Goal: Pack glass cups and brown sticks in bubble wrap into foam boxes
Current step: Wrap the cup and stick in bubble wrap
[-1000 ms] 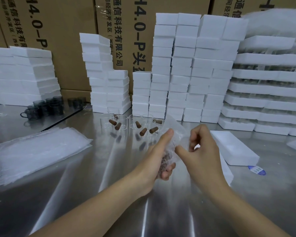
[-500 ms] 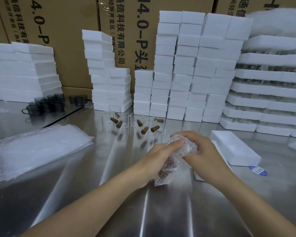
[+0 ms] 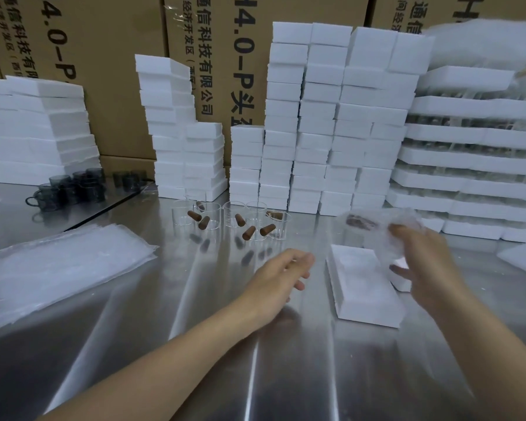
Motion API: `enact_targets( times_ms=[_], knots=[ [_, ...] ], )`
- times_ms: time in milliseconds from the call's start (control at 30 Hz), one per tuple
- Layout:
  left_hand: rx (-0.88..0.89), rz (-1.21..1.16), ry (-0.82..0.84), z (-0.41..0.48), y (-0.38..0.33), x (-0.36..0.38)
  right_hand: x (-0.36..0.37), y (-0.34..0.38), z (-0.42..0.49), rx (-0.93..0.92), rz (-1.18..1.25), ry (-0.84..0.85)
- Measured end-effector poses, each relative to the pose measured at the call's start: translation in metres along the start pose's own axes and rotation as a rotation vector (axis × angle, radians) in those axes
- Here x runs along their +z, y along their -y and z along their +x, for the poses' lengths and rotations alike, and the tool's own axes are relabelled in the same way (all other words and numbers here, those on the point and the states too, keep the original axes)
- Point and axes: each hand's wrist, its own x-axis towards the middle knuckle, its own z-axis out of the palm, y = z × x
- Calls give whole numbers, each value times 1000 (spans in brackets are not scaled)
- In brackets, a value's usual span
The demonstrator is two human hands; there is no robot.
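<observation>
**Wrapped bundle over the foam box**

Our right hand has its fingers curled round the blurry bubble-wrap bundle, just above the foam box. Our left hand hovers empty over the steel table, fingers loose. The glass cups and brown sticks sit further back.

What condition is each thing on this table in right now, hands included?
Clear bubble-wrap bundle with brown contents: wrapped, held above the table.
Right hand: grips the bundle.
Left hand: open, holding nothing.
White rectangular foam box: lying flat, lid state unclear.
Clear glass cups: upright, unwrapped.
Brown sticks: loose, unwrapped.
Stack of clear bubble-wrap sheets: flat, unused.
</observation>
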Motion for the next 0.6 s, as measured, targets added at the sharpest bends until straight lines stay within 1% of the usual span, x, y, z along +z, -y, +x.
enact_targets(
  times_ms=[67,200,267,400,533,600],
  knots=[
    [32,54,40,-2,7,6,-13,-11,14,56,-106,-48],
    [81,239,131,-4,15,11,-12,-23,14,102,-200,65],
    [84,283,124,-4,18,9,-8,-25,13,115,-204,106],
    [66,324,61,-3,18,4,-2,-22,11,82,-245,221],
    [57,351,46,0,20,0,1,-18,7,25,-337,236],
    [52,338,50,-1,17,0,1,-18,6,-21,-422,230]
  ],
)
